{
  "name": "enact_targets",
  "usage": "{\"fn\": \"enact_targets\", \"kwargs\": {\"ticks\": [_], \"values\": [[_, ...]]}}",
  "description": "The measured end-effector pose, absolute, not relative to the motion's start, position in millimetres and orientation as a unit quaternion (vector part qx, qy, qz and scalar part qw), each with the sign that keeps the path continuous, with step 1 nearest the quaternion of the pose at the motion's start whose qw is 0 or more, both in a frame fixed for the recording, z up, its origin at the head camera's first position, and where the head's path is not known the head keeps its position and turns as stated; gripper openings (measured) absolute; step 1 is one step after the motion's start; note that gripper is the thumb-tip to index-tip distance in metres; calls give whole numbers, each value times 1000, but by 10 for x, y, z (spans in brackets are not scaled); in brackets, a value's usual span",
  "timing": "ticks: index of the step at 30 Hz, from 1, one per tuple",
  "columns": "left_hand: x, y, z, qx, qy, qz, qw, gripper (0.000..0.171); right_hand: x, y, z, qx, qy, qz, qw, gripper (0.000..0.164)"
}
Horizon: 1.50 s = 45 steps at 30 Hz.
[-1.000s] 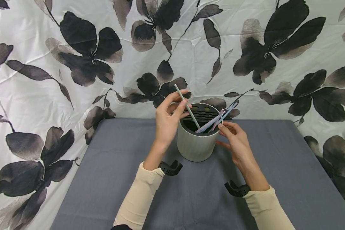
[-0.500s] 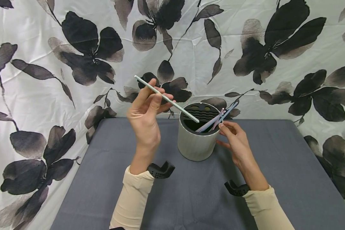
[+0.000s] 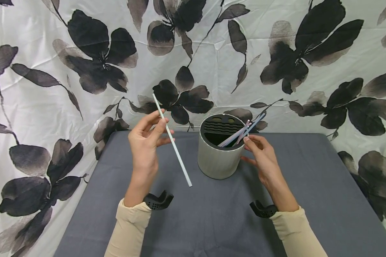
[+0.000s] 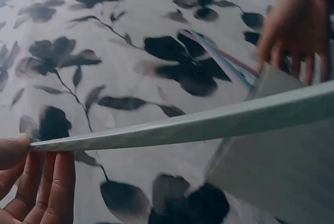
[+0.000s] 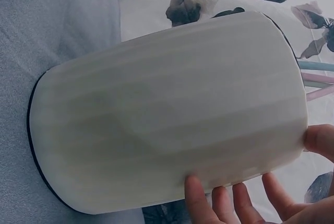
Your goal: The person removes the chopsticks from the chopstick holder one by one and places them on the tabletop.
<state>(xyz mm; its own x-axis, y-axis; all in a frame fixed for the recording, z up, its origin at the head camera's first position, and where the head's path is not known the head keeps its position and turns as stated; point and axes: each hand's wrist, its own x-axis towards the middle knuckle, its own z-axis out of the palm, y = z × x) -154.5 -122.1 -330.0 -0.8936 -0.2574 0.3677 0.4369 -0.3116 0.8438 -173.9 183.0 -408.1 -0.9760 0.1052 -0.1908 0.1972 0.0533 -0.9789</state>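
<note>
My left hand (image 3: 144, 142) pinches a pale green straw (image 3: 177, 153) between thumb and fingers, above the table left of the holder. The straw slants, its lower end pointing down to the right. In the left wrist view the straw (image 4: 182, 130) runs across the picture from the fingertips. A round off-white utensil holder (image 3: 219, 164) with a black slotted insert stands upright. Several pink, blue and lilac straws (image 3: 236, 137) lean in its front opening toward the right. My right hand (image 3: 264, 157) holds the holder's right side, thumb at the rim and fingertips (image 5: 194, 185) against the wall.
A grey cloth covers the table (image 3: 206, 221). Behind it hangs a white fabric backdrop (image 3: 231, 71) with dark flowers, close to the holder's back. Each wrist wears a black camera band (image 3: 159, 200).
My left hand has drawn the pale green straw out of the holder and moved left and down with it. The straw has swung from tilted to steeper. My right hand stays at the holder.
</note>
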Motion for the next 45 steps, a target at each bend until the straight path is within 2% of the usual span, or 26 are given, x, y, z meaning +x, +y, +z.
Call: {"fn": "enact_targets", "kwargs": {"ticks": [8,15,18,26,32,45], "values": [[-1540,-1593,-3684,-5,-643,-756,123,33,-1732,1820,-4085,104,725,-680,37,64],[-1610,-1851,-4083,66,-701,-710,-20,39,-1703,1819,-4092,105,722,-683,37,66],[-1643,-1918,-4243,91,-717,-688,-59,40,-1700,1830,-4094,105,720,-685,37,65],[-1748,-2081,-4664,151,-743,-646,-91,40,-1707,1847,-4089,103,719,-687,38,63],[-1751,-2095,-4851,161,-758,-621,-114,41,-1730,1855,-4101,99,717,-688,43,64],[-1777,-1990,-5149,146,-803,-574,-63,28,-1776,1878,-4112,104,714,-691,42,62]]}}
